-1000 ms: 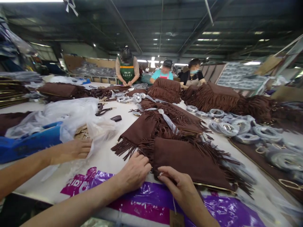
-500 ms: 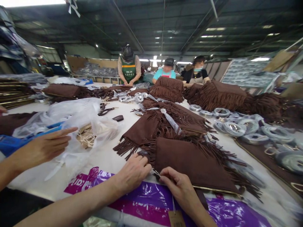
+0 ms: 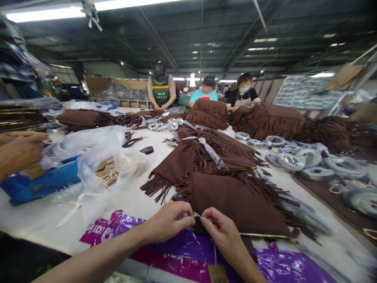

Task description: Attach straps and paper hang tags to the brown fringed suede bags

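Observation:
A brown fringed bag [image 3: 232,200] lies flat before me, its gold zipper edge towards me. At its near left corner my left hand [image 3: 173,220] and my right hand [image 3: 219,226] meet, fingertips pinched. Between them a short piece of white string [image 3: 196,215] shows; both hands appear closed on it. Below my right hand hangs a brown paper hang tag [image 3: 218,273] on the string's lower part. My fingers partly hide the bag's corner hardware. Under the hands lies a shiny purple plastic bag [image 3: 182,251] with white lettering.
A clear plastic bag [image 3: 126,161] holds paper tags [image 3: 107,171]. At left are another person's hands [image 3: 23,151] and a blue plastic piece [image 3: 50,182]. Wrapped coiled straps [image 3: 294,161] lie at right, more fringed bags [image 3: 273,122] behind. Several people stand across the table.
The other person's hand at left has drawn back from the tag bag, and the blue piece shows more. My left fingertips have shifted slightly down and right, closer to my right hand.

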`<control>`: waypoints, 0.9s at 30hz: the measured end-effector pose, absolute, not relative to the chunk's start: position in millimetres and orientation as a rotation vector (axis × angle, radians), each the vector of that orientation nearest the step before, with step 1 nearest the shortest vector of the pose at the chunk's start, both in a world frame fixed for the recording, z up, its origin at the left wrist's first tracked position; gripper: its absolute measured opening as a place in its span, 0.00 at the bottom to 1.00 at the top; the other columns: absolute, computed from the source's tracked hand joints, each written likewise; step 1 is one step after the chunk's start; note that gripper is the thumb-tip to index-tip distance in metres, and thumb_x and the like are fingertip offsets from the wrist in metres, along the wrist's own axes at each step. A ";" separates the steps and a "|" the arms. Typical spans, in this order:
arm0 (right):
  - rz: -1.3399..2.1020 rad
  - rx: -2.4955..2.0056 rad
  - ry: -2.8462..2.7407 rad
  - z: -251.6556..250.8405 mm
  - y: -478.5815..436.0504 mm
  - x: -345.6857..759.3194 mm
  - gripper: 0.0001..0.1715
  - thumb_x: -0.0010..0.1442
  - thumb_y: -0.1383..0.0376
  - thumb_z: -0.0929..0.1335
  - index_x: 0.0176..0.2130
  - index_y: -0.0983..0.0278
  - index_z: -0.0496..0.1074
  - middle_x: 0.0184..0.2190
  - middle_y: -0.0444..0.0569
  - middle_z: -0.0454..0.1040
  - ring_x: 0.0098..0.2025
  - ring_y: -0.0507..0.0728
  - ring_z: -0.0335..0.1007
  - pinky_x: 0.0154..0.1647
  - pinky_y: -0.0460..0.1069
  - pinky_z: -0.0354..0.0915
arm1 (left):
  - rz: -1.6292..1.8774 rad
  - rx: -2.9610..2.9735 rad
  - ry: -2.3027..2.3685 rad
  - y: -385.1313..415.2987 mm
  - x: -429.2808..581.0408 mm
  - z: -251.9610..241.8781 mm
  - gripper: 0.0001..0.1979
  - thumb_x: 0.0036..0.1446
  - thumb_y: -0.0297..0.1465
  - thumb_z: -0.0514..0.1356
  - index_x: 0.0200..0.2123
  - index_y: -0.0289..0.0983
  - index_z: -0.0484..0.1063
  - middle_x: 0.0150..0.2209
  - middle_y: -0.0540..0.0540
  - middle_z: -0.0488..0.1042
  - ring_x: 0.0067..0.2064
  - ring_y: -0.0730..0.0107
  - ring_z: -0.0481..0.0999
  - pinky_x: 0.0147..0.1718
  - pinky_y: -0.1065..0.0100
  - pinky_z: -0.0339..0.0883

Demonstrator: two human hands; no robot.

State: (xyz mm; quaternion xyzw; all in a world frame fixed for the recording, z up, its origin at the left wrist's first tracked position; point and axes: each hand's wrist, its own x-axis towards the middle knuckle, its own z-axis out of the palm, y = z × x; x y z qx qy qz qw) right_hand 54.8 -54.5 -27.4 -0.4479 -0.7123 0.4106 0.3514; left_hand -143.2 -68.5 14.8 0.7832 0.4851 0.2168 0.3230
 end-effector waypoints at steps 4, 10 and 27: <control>1.159 -1.108 -1.747 -30.7 -51.3 56.9 0.17 0.59 0.54 0.65 0.27 0.63 0.68 0.23 0.41 0.67 0.26 0.53 0.62 0.28 0.46 0.59 | 0.646 2.081 1.339 -69.8 -145.3 0.0 0.04 0.52 0.23 0.58 0.32 0.37 0.69 0.32 0.51 0.73 0.36 0.70 0.69 0.38 0.70 0.59; 1.279 -1.096 -1.705 -35.2 -48.4 56.3 0.18 0.57 0.51 0.70 0.34 0.63 0.78 0.29 0.46 0.77 0.32 0.57 0.71 0.34 0.47 0.66 | 0.572 2.237 1.302 -72.9 -158.2 -3.9 0.14 0.50 0.20 0.54 0.41 0.38 0.64 0.37 0.49 0.71 0.39 0.67 0.68 0.39 0.68 0.60; 0.430 -1.049 -2.264 -13.6 -50.0 44.0 0.14 0.67 0.64 0.62 0.31 0.61 0.71 0.26 0.44 0.69 0.28 0.53 0.68 0.30 0.47 0.58 | 0.646 2.117 1.343 -76.8 -151.9 7.2 0.14 0.48 0.21 0.54 0.39 0.39 0.61 0.34 0.50 0.69 0.34 0.69 0.67 0.33 0.69 0.59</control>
